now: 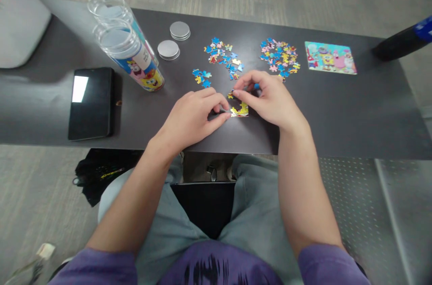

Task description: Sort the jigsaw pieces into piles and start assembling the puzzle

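A small joined section of yellow jigsaw puzzle lies on the dark table between my hands. My left hand rests at its left side, thumb and forefinger at the edge; whether they grip anything is hidden. My right hand pinches a small puzzle piece just above the section, and a blue bit shows among its curled fingers. Loose puzzle pieces lie beyond in a right pile, a middle pile and a smaller left group.
A cartoon picture card lies at the right, near a dark bottle. Two clear cartoon tubes stand at the left, beside stacked silver lids and a black tablet. A white container occupies the far left corner.
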`<state>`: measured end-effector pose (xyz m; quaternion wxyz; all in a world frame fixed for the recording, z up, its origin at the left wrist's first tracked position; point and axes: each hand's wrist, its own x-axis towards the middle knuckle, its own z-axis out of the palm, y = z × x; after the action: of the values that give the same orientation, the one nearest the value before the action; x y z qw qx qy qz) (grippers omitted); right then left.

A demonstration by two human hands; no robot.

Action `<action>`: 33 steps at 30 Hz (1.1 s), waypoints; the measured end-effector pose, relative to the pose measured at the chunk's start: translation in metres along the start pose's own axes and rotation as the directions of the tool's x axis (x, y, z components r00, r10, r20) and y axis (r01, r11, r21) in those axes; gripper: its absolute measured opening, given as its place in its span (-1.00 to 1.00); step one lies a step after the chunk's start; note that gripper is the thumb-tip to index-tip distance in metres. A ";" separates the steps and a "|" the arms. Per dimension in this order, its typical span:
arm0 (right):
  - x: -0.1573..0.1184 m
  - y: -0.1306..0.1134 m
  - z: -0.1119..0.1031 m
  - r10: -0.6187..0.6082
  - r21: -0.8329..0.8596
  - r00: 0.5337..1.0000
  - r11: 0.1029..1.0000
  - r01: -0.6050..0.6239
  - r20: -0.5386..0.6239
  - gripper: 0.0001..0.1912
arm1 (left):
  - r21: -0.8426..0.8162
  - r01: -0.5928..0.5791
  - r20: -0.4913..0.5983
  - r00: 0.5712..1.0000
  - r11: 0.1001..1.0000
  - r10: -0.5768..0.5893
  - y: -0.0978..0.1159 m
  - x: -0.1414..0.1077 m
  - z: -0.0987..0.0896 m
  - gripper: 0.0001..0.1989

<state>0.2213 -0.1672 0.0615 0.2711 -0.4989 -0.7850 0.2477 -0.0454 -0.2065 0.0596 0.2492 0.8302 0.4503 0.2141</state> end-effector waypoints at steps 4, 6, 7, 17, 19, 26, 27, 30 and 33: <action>-0.010 0.013 -0.017 0.019 0.112 0.996 0.994 -0.010 -0.085 -0.89 | 0.018 -0.015 -0.015 1.000 1.000 0.015 0.010 0.005 0.010 -0.80; -0.015 0.017 -0.022 0.052 0.089 0.996 0.995 -0.046 -0.073 -0.88 | 0.047 0.003 -0.018 1.000 0.999 -0.002 0.012 0.008 0.015 -0.80; -0.017 0.018 -0.023 0.073 0.084 0.996 0.994 -0.068 -0.058 -0.87 | 0.058 0.011 -0.016 1.000 0.998 -0.010 0.013 0.008 0.016 -0.80; -0.013 0.012 -0.015 0.076 -0.081 0.997 0.994 -0.078 -0.020 -0.81 | 0.011 0.025 -0.023 0.999 1.000 -0.024 0.007 0.010 0.018 -0.83; -0.013 0.012 -0.014 0.072 -0.090 0.997 0.993 -0.073 -0.014 -0.80 | 0.006 0.017 -0.024 1.000 1.000 -0.017 0.006 0.010 0.018 -0.83; -0.012 0.011 -0.015 0.062 -0.068 0.998 0.996 -0.062 -0.002 -0.80 | 0.011 0.001 -0.019 1.000 1.000 -0.001 0.005 0.009 0.019 -0.82; -0.012 0.010 -0.016 0.071 -0.060 0.997 0.996 -0.071 -0.002 -0.81 | 0.011 0.001 -0.016 1.000 1.000 0.000 0.004 0.009 0.019 -0.82; -0.012 0.009 -0.019 0.092 -0.060 0.996 0.994 -0.093 -0.006 -0.83 | 0.009 0.006 -0.009 1.000 1.000 -0.006 0.005 0.009 0.018 -0.83; -0.014 0.007 -0.022 0.092 -0.072 0.996 0.993 -0.092 -0.004 -0.84 | 0.009 0.008 -0.007 1.000 1.000 -0.007 0.005 0.009 0.018 -0.83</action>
<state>0.2457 -0.1751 0.0700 0.2416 -0.5441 -0.7695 0.2311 -0.0271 -0.2053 0.0494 0.2446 0.8290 0.4553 0.2138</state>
